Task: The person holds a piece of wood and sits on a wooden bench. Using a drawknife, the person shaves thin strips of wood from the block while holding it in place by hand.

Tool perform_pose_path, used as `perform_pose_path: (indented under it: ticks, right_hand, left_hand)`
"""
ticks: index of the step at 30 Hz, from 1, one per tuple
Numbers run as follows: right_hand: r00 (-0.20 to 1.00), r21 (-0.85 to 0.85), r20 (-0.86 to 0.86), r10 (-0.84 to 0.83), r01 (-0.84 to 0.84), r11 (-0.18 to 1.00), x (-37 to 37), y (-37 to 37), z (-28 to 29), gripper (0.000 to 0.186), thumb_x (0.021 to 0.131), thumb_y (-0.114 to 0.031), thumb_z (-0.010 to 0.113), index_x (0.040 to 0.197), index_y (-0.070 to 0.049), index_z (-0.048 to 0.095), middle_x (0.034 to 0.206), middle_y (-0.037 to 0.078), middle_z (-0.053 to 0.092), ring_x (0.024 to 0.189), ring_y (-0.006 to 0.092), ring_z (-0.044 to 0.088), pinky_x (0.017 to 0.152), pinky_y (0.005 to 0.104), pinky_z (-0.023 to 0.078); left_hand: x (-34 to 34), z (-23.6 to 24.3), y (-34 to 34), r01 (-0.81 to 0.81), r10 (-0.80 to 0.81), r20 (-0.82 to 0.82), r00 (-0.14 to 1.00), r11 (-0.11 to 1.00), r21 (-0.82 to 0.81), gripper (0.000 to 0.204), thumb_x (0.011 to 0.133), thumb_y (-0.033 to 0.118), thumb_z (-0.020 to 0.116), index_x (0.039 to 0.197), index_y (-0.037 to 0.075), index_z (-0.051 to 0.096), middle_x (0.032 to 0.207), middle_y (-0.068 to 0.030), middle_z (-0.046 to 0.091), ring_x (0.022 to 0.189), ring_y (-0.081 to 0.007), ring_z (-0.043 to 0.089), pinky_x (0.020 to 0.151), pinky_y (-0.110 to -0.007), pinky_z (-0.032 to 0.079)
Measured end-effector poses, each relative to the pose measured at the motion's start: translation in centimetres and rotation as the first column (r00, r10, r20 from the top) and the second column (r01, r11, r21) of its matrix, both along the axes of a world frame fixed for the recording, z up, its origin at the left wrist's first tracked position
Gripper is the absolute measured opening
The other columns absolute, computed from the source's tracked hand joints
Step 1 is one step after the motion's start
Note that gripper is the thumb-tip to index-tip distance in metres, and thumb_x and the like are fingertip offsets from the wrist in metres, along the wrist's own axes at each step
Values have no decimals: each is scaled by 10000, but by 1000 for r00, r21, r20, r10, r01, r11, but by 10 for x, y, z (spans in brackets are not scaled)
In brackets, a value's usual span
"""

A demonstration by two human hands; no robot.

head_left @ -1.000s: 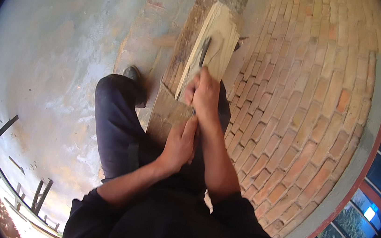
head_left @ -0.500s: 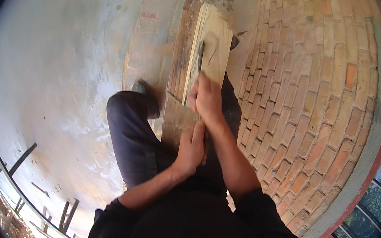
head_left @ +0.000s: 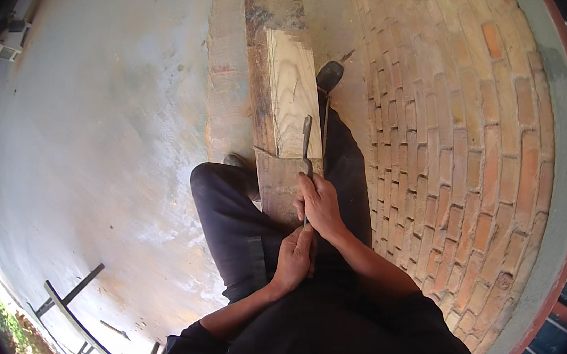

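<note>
A pale wooden board (head_left: pixel 287 83) with wavy grain lies lengthwise on a worn, dark wooden bench (head_left: pixel 257 69) between my legs. My right hand (head_left: pixel 323 206) is closed around a long, thin dark metal tool (head_left: pixel 307 138) with a bent shank, just off the board's near end. The tool's narrow, flattened far end shows over the board's near right part; whether it touches the wood I cannot tell. Closer to my body, my left hand (head_left: pixel 294 256) is closed around the tool's near end, most of which its fingers hide.
My left knee (head_left: pixel 210 179) and right shoe (head_left: pixel 330 77) flank the bench. Brick paving (head_left: pixel 451 175) runs along the right, up to a raised grey edge (head_left: pixel 550 228). Smooth concrete floor (head_left: pixel 108 122) spreads leftward. A dark metal frame (head_left: pixel 75 314) stands at lower left.
Both hands have drawn back toward my body with the tool. Its far end has slid from the board's middle to its near end. The whole view has shifted too.
</note>
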State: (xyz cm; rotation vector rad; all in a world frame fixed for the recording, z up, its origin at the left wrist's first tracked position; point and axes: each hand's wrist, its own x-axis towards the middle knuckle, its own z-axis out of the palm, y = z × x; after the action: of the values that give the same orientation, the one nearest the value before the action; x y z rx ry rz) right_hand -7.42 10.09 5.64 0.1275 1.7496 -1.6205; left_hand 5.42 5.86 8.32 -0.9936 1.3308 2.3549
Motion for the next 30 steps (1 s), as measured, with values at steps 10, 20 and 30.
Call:
perform_pose_path:
  ticks: [10,20,30]
  right_hand:
    - [989,-58,-128,-79,72,996,37,75,7,363,1036,-295,579,827,-1,538,589,65,556,482,142,560,458,323,468]
    - [978,-62,-163,-133,125,990,53,116,8,420,1016,-342,588,794,11,537,593,100,592,480,166,582,459,337,474]
    - [941,-197,36,-337,337,920,62,147,-4,357,1032,-283,582,799,-26,500,603,62,508,466,151,523,414,324,434]
  left_hand:
    - [19,31,39,217,-213,43,976,971,-103,367,1095,364,477,865,79,503,610,9,488,426,-89,477,380,-252,351]
    - [38,15,65,272,-337,-209,918,919,-285,399,1096,380,486,902,50,599,653,6,542,495,-86,500,427,-257,365]
    - [16,-28,31,96,-163,-62,985,805,-585,325,1045,325,611,891,41,642,618,-4,556,471,-75,523,428,-256,407]
